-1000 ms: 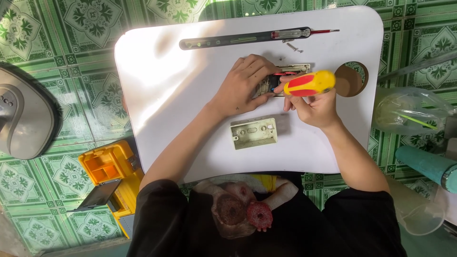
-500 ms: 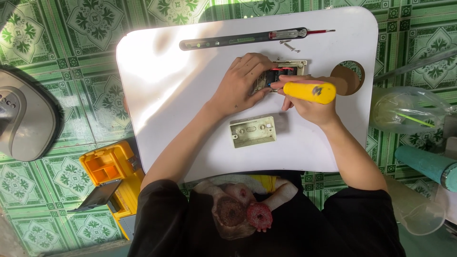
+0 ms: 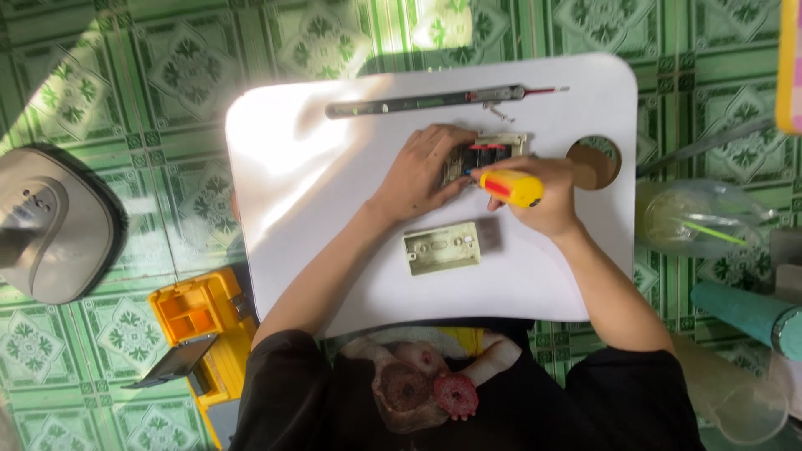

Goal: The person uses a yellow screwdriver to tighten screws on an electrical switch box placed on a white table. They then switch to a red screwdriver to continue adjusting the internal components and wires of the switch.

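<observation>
two hands at a small switch part on a white table

from the head view, a white table (image 3: 334, 209) with round corners is seen over a green patterned tile floor (image 3: 125, 92). a round hole (image 3: 595, 160) is cut in the table near its right edge. a long grey metal bar (image 3: 426, 102) lies along the far side. a pale box (image 3: 443, 248) lies near the front, just below the hands. a yellow tool case (image 3: 200, 321) stands on the floor to the left, and a grey fan base (image 3: 50, 221) is seen further left.

the switch part (image 3: 493, 149) is held down by the left hand (image 3: 426, 171), whose fingers are bent over its left end. the right hand (image 3: 543, 196) is wrapped tight around a yellow and red screwdriver (image 3: 511, 188), and its tip is pointed at the switch part, right between both hands.
</observation>
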